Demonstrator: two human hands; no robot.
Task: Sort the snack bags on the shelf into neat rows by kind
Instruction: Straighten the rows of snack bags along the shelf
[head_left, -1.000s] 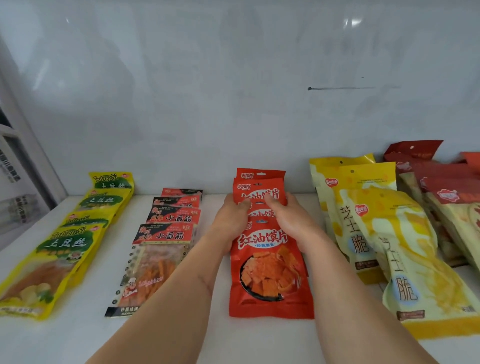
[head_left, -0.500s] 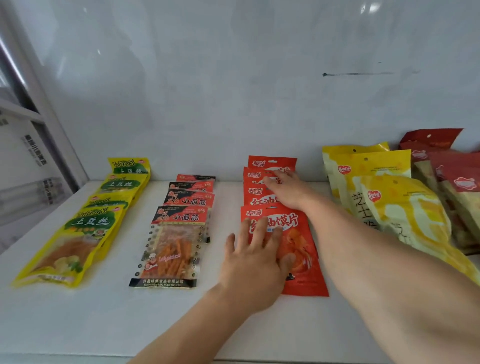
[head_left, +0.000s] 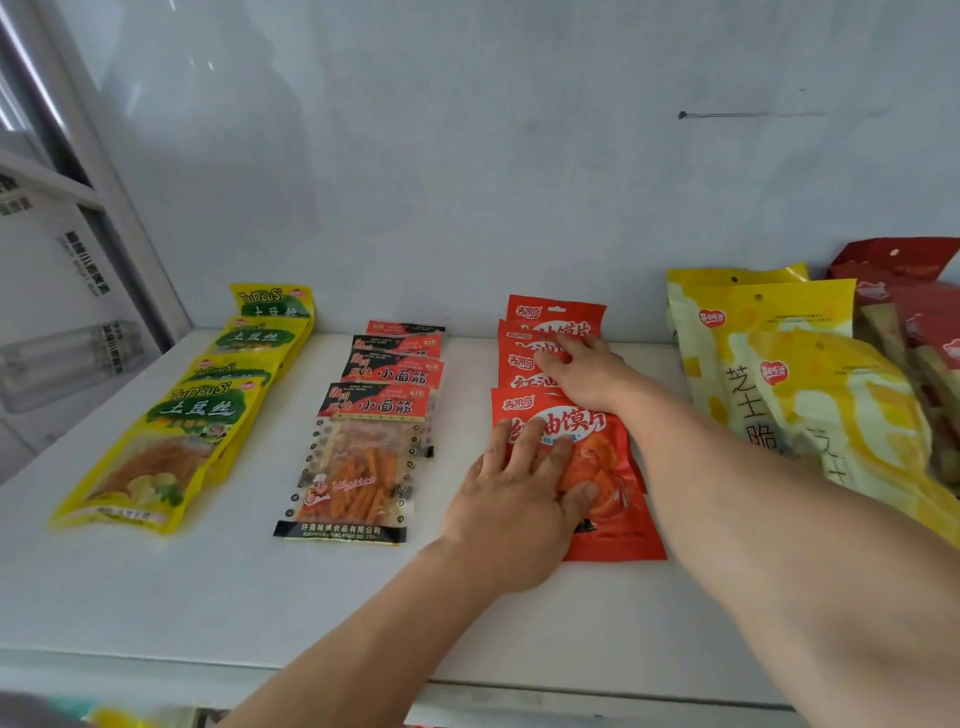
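Note:
Several rows of snack bags lie on the white shelf (head_left: 249, 587). The middle row holds orange-red bags (head_left: 615, 499), overlapping from front to back. My left hand (head_left: 519, 499) lies flat with spread fingers on the front orange-red bag. Further back, my right hand (head_left: 587, 371) rests with straight fingers on the rear bags of that row. To the left run a row of yellow-green bags (head_left: 171, 441) and a row of red-black bags with clear windows (head_left: 363, 457). At the right lie large yellow-white bags (head_left: 810, 395).
Dark red bags (head_left: 914, 312) are piled loosely at the far right, behind the yellow-white ones. A white back wall (head_left: 467, 182) closes the shelf. A frame post (head_left: 104, 171) stands at the left. The shelf's front edge (head_left: 363, 670) runs below my arms.
My left hand has come back from the rear of the orange-red row onto the front bag. The right hand stays on the rear bags. The camera has shifted right and down.

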